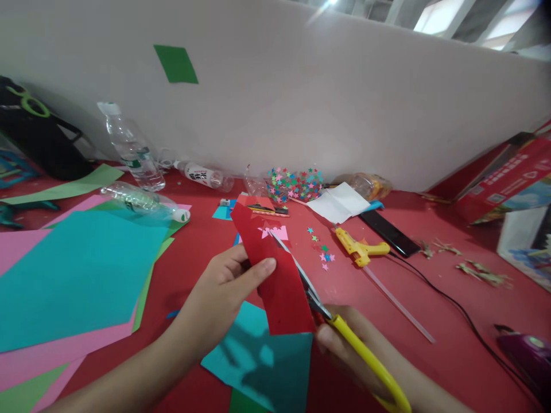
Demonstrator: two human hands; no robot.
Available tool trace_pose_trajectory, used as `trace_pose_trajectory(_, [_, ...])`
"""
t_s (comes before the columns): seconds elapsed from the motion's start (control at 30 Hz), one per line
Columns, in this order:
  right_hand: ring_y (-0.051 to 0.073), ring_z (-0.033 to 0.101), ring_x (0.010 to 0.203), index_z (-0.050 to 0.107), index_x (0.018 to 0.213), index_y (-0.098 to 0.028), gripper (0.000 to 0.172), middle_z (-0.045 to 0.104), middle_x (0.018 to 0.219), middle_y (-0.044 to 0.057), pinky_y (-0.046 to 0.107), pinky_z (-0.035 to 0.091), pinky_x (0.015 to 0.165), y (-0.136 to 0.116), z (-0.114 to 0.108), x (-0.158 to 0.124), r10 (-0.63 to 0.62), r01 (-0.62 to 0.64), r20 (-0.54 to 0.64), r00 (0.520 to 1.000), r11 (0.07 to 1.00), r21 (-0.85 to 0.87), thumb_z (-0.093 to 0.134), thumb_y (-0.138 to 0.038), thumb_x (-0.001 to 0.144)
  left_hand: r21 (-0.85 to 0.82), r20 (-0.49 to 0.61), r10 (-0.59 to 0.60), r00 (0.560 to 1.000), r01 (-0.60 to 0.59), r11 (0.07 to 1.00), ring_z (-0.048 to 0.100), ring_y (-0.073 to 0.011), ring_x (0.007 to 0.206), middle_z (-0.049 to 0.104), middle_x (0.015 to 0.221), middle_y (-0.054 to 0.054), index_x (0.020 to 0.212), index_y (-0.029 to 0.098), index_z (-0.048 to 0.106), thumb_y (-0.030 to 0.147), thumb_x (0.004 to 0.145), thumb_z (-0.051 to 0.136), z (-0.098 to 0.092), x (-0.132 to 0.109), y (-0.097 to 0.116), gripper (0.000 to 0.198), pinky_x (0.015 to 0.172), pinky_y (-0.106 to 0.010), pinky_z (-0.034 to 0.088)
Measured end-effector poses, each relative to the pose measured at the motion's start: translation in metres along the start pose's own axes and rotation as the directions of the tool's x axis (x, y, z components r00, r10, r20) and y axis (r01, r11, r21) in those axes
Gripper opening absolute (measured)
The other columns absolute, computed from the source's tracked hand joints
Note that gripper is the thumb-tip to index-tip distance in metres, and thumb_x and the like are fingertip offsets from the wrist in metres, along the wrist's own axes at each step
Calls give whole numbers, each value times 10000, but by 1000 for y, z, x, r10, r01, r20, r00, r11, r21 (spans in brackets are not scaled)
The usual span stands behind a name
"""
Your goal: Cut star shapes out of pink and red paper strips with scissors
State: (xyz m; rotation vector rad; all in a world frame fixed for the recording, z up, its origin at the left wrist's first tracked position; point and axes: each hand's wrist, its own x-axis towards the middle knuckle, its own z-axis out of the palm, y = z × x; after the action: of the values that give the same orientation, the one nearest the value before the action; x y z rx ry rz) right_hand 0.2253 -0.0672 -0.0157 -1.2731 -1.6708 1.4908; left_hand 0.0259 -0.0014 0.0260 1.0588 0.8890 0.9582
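Note:
Pinched between the thumb and fingers of my left hand (pixel 235 281) is a piece of red paper (pixel 286 292), held up over the table. My right hand (pixel 348 341) grips yellow-handled scissors (pixel 365 355), whose metal blades point up and left along the paper's right edge. Part of the blades is hidden by the paper. Beneath both hands lies a teal sheet (pixel 279 364). A small pink paper piece (pixel 275 232) is just beyond the blade tips.
Stacked coloured sheets (pixel 77 269) and plastic bottles (pixel 133 152) occupy the left. Star confetti (pixel 295 183) is at the back. A yellow glue gun (pixel 359 246), a black phone (pixel 390 232) and a cable (pixel 451 298) lie right. A red box (pixel 501 178) stands far right.

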Motion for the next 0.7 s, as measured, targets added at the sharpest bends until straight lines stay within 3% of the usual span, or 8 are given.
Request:
trace_pose_trajectory(0.13, [87, 219, 511, 359, 649, -207, 568, 254, 568, -66, 247, 152, 453, -1, -4, 0, 31, -31, 4, 1000, 999, -27, 415, -742, 830, 21, -16, 22, 1000, -22, 1000, 709, -180, 855, 768, 970, -19, 962, 231, 733, 286, 792, 703, -4, 1, 3, 182, 781, -269, 563])
trace_pose_trajectory(0.37, [73, 237, 481, 388, 663, -201, 598, 282, 564, -66, 229, 166, 420, -2, -7, 1, 56, -56, -3, 998, 998, -37, 404, -782, 803, -74, 7, -103, 995, 103, 992, 724, -209, 752, 770, 943, -36, 1028, 242, 707, 310, 776, 708, -10, 3, 13, 261, 666, -311, 588])
trace_pose_trajectory(0.57, [75, 237, 489, 394, 670, -201, 578, 283, 567, -64, 230, 170, 424, 0, -8, -1, 74, -74, -14, 997, 997, -1, 439, -761, 804, 145, 30, -50, 998, 45, 988, 688, -186, 575, 770, 816, -36, 986, 241, 722, 332, 725, 745, -18, 8, 28, 278, 512, -261, 554])
trace_pose_trajectory(0.7, [81, 229, 523, 369, 667, -200, 481, 271, 596, -60, 234, 170, 446, 3, -10, -2, 97, -98, -17, 995, 994, -44, 496, -619, 866, 225, 72, -38, 997, 21, 974, 704, -208, 617, 758, 741, -24, 931, 257, 744, 332, 704, 757, -28, 10, 35, 240, 524, -264, 557])
